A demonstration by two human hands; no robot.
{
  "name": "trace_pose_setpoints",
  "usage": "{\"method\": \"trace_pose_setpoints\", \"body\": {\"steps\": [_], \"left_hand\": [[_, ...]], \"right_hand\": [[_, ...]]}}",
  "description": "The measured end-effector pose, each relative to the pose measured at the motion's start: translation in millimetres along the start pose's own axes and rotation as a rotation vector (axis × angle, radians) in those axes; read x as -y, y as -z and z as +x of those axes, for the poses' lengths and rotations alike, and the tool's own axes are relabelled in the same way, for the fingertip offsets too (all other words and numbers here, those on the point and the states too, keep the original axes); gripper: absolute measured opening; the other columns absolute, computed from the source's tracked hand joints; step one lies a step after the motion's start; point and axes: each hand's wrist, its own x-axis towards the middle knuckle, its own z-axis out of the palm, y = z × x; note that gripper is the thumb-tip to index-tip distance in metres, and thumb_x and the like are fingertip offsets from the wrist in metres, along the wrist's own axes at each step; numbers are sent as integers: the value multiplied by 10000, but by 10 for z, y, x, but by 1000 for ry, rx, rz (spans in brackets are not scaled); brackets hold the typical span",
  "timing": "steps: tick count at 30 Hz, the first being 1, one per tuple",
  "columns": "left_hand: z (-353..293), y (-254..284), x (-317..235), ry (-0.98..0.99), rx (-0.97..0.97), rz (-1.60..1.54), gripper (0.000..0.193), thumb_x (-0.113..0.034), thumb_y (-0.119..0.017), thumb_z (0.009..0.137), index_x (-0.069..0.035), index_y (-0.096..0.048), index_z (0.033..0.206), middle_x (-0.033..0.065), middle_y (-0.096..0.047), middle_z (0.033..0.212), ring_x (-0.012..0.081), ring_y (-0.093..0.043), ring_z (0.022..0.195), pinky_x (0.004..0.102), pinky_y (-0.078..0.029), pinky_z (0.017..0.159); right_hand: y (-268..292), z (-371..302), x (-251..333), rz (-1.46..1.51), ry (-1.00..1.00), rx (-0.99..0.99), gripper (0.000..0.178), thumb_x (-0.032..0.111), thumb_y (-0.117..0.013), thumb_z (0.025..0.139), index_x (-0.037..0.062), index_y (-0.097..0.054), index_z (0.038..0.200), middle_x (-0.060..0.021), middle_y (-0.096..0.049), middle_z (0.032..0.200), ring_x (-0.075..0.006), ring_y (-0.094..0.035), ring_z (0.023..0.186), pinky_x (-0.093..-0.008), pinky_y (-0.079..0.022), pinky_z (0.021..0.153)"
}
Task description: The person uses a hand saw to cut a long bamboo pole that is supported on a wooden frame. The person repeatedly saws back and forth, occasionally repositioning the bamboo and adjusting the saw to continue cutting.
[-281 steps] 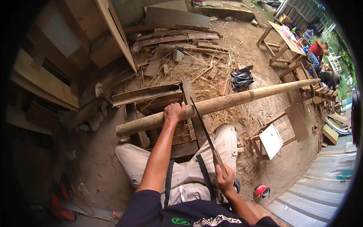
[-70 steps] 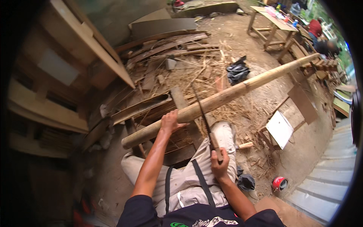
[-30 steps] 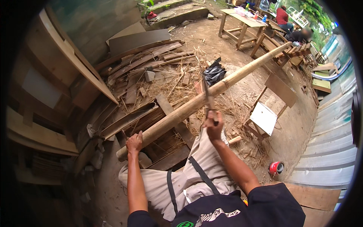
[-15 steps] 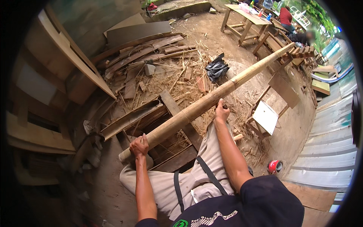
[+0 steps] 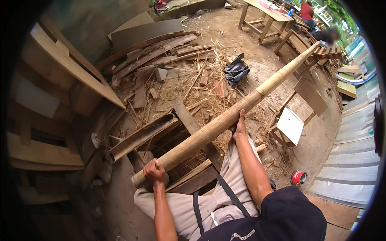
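Observation:
A long, thick tan bamboo pole (image 5: 209, 131) slants across the view, from my lap at lower left to the far right. My left hand (image 5: 154, 171) is closed over it just short of its near end. Further up the pole, my right hand (image 5: 240, 124) grips from the near side. Its thumb lies against the bamboo, while its fingers are mostly hidden underneath. Below the pole is a low wooden frame, with a dark crossing plank (image 5: 186, 116) partly covered by the bamboo.
A split half-round length (image 5: 140, 136) lies left of the pole. Beyond are straw-like scraps, a heap of boards (image 5: 161, 54) and a black plastic bag (image 5: 236, 71). At right stand a small chair (image 5: 290, 125) and a red can (image 5: 298, 177). A person (image 5: 306, 13) is near the far table (image 5: 269, 13).
The pole's near end has come down and closer to me, tilting the pole slightly. My left hand has moved with it and turned into a tighter fist. My right thumb now lies along the bamboo.

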Motion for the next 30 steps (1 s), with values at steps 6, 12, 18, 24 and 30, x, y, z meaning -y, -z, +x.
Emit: {"method": "trace_pose_setpoints", "body": {"steps": [6,12,18,24,30], "left_hand": [[-40,-85,14,-58,-92,3,326,-255,-460,921,-36,-701,906,156,-714,909,372,-666,840,464,-494,798],[-54,-102,168,-73,-90,18,304,-222,-460,904,-25,-690,884,157,-708,892,376,-659,828,462,-496,784],[29,-207,-111,-50,-39,14,276,-200,-480,900,-38,-703,905,155,-713,900,375,-657,844,472,-489,800],[-212,-620,-930,-5,251,14,284,-257,-508,904,-45,-693,865,180,-686,829,382,-649,772,497,-484,732],[-151,-661,-969,-32,232,-41,293,-288,-568,915,-39,-707,843,181,-691,816,374,-663,778,479,-510,733]], "right_hand": [[19,-42,-8,89,-41,39,850,671,-770,728,99,-520,1305,-77,-658,1174,-245,-658,1034,-416,-564,871],[-31,-136,-82,162,31,-90,802,546,-812,766,-5,-543,1284,-97,-646,1230,-234,-631,1095,-360,-514,950],[-12,-72,289,128,10,-220,843,546,-843,740,-73,-566,1241,-137,-621,1227,-241,-597,1097,-366,-485,946],[460,274,851,-199,126,-469,931,644,-788,746,-155,-575,1174,-207,-624,1202,-239,-609,1064,-402,-512,877],[747,179,877,-299,197,-401,778,548,-709,877,-179,-593,1130,-239,-674,1048,-266,-672,850,-366,-556,742]]}}
